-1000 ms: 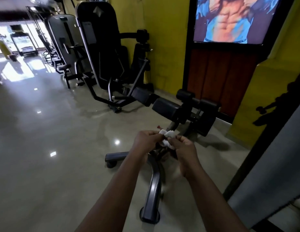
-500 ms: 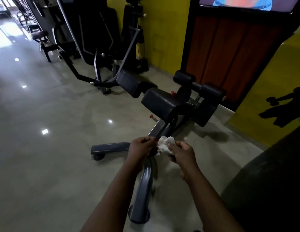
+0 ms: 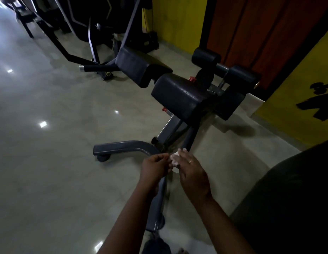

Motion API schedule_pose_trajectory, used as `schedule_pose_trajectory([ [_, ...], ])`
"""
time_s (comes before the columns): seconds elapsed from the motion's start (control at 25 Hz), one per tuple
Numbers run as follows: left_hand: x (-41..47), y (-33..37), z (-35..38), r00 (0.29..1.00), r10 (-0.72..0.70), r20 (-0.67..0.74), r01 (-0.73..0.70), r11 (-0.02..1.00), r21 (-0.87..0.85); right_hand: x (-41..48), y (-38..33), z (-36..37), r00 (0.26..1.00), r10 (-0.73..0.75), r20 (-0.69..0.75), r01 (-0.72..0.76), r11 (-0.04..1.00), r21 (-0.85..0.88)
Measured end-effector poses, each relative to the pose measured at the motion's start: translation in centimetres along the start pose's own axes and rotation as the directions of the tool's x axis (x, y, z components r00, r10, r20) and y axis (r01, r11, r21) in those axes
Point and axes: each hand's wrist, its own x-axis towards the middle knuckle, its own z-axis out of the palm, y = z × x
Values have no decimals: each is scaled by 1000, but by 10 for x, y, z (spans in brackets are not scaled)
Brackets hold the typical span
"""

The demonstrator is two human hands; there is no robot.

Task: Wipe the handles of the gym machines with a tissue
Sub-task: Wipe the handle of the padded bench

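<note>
On my feed the glossy grey tiled floor point(image 3: 49, 162) fills most of the view, with small ceiling lights reflected on it. A yellow wall point(image 3: 177, 21) runs along the back, broken by a brown wooden panel point(image 3: 260, 33). To the right of the panel the wall carries a black silhouette figure point(image 3: 317, 105). A large dark shape sits in the lower right corner, and I cannot tell what it is. At the top left stands a tall black gym machine point(image 3: 97, 19), dim and partly cut off.

In the middle is a back-extension bench point(image 3: 179, 96) with two black padded cushions side by side. Two black foam rollers point(image 3: 207, 56) sit on a bar behind the cushions, close to the panel. The bench's grey steel base foot point(image 3: 122, 148) curves out to the left on the floor, and another leg of the frame runs down toward me between my forearms.

My two hands meet just above that base. The left hand point(image 3: 155, 167) has its fingers curled, pinching the tissue point(image 3: 175, 159). This small crumpled white wad is held in the air between both hands, off the bench. The right hand point(image 3: 192, 171) has its back to the camera and its fingers laid over the tissue. The thumb is hidden, so I cannot tell whether it grips. A thin ring point(image 3: 190, 161) shows on one finger.
</note>
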Motion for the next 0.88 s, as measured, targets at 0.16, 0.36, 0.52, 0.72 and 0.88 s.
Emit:
schedule_pose_trajectory([
  [0.16,7,-8,-5,1000,-13,-20,12,1000,-27,-40,5,1,992,-115,-45,117,992,38],
  [0.36,7,-9,-1,999,-11,-37,7,994,-111,-27,-2,7,978,-207,1,202,952,-231],
  [0.52,11,-8,1,998,-12,-63,6,996,-92,-35,-5,12,940,-334,70,337,880,-334],
  [0.72,15,-12,-5,997,-4,-72,0,998,-60,-17,-6,20,902,-412,131,431,840,-329],
  [0.88,14,-13,-10,996,-43,-78,39,998,-52,-16,-8,26,868,-428,253,487,834,-259],
])
